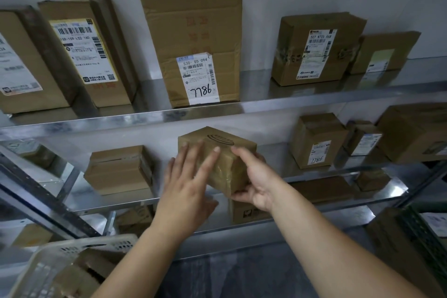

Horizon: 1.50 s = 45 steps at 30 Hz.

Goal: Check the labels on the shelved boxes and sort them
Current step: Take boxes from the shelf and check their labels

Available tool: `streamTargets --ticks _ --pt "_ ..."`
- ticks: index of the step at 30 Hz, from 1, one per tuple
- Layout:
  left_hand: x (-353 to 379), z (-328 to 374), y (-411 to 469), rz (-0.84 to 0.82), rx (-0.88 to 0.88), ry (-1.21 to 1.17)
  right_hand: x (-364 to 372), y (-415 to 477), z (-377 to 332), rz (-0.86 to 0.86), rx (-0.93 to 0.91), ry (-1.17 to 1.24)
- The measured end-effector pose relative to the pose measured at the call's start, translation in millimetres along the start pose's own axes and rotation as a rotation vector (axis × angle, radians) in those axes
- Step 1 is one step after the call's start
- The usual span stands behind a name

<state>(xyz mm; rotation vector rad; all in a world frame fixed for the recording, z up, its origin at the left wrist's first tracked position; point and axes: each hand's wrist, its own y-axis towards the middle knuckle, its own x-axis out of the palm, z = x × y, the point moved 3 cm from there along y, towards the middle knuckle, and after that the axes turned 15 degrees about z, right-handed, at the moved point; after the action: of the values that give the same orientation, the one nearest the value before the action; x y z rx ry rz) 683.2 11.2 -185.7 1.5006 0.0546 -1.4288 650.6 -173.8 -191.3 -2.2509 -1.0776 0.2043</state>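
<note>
Head view: small taped box [223, 152] is tilted, one corner down, in front of the middle shelf [125, 204] at its front edge. Right hand [256, 181] grips the box's right lower end, thumb on the top edge and fingers curled underneath. Left hand [188, 184] lies flat on the left front face, fingers straight and spread, holding nothing. The box sits between both hands, with no label visible on the faces shown. Plain box [118, 169] stands just left of it and labelled box [316, 140] to the right. Tall box [191, 31] marked 7786 stands on the shelf above. White basket [48, 264] is at lower left.
</note>
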Motion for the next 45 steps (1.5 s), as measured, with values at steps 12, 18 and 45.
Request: streamTargets --ticks 12,18,45 --pt "-1.8 -15.9 7.7 0.167 -0.277 -0.505 -20.4 -4.3 -6.7 0.015 -0.084 -0.080" --pt "-19.2 -17.3 13.4 0.114 -0.528 -0.757 -38.9 11.4 -6.7 -0.027 -0.004 0.037" --pt "-18.7 -33.3 7.6 -0.105 -0.582 -0.925 -37.5 19.1 -4.0 -0.054 -0.162 0.283"
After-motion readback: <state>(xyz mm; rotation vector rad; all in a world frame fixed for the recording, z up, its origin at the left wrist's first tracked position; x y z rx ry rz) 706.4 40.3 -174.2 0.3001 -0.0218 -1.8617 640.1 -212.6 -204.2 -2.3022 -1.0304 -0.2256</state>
